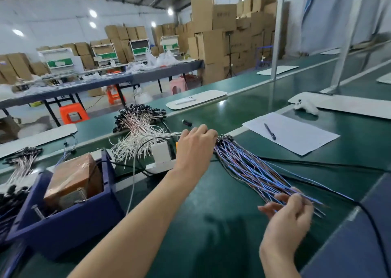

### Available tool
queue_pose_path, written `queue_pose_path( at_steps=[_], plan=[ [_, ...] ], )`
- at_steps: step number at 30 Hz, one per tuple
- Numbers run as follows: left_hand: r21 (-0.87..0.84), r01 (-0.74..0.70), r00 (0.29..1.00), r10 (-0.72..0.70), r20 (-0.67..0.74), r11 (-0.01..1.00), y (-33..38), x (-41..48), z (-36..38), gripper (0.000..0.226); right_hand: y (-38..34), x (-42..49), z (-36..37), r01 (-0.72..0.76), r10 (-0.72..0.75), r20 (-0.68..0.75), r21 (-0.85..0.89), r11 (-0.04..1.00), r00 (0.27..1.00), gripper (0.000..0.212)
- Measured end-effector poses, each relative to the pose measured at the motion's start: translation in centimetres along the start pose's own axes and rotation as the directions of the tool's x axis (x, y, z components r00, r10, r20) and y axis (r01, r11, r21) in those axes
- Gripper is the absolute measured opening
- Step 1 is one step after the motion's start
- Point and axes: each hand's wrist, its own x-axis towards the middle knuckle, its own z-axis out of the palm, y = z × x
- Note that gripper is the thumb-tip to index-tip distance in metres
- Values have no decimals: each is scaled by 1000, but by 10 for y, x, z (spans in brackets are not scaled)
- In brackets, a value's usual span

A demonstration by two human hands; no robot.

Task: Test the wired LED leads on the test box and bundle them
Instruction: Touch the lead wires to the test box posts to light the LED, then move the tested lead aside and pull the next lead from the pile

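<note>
Gathering the blue leads (251, 172) for bundling, it seems: right hand (289, 216) curled round the tails, left hand (196, 148) at the heads beyond, hold unseen; next likely needs ends squared.

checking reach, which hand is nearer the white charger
Left. The left hand is just right of the white charger. The right hand is far to its right and closer to the person, holding the blue wires.

L hand (196, 142) stretched fwd, fingers curled; R hand (289, 212) nearer body, prob. pinching.
</note>
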Motion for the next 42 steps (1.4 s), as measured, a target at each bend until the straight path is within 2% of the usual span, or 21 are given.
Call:
queue_pose_path(
  at_steps=[3, 5, 8, 10, 16, 20, 22, 24, 29, 33, 36, 38, 42],
  plan=[
    [-68, 17, 997, -12, 77, 998, 8, 25, 27, 27, 6, 3, 0, -1, 2, 6, -55, 998, 1000, 20],
    [-106, 40, 984, -21, 176, 994, 13, 34, 43, 29, 8, 3, -1, -9, 11, 22, -72, 997, 1000, 26],
    [-70, 72, 931, -42, 363, 995, 17, 34, 63, 48, 8, 3, -2, -13, 19, 51, -113, 993, 999, 52],
    [-67, 96, 906, -59, 420, 993, 16, 27, 71, 57, 8, 3, -3, -12, 19, 59, -123, 992, 998, 67],
    [-189, 98, 911, -12, 412, 977, 8, 0, 72, 40, 2, -11, 1, 136, -119, 120, -141, 981, 986, 84],
    [-322, 156, 919, -18, 394, 934, 9, -18, 50, 36, 7, -19, 0, 282, -210, 309, -211, 936, 928, 76],
    [-417, 228, 922, -57, 384, 880, 8, -35, 36, 32, 12, -26, -1, 335, -162, 490, -289, 897, 857, 69],
    [-510, 299, 918, -97, 384, 807, 4, -59, 21, 26, 16, -37, 1, 384, -70, 652, -354, 853, 755, 60],
    [-652, 422, 902, -217, 374, 629, -22, -133, -24, 26, 24, -76, 18, 509, 51, 869, -334, 793, 492, 38],
    [-579, 460, 887, -370, 275, 673, -62, -196, -63, 28, 32, -128, 36, 574, 105, 967, -224, 788, 233, 25],
    [-519, 516, 845, -502, 181, 681, -90, -237, -86, 29, 37, -172, 50, 588, 104, 994, -95, 803, 19, 21],
    [-481, 560, 804, -583, 118, 675, -105, -258, -96, 29, 43, -200, 59, 591, 83, 994, -29, 806, -64, 20],
    [-406, 637, 723, -690, 20, 656, -130, -285, -106, 27, 59, -240, 70, 577, 101, 982, 12, 816, -163, 27]
  ],
)
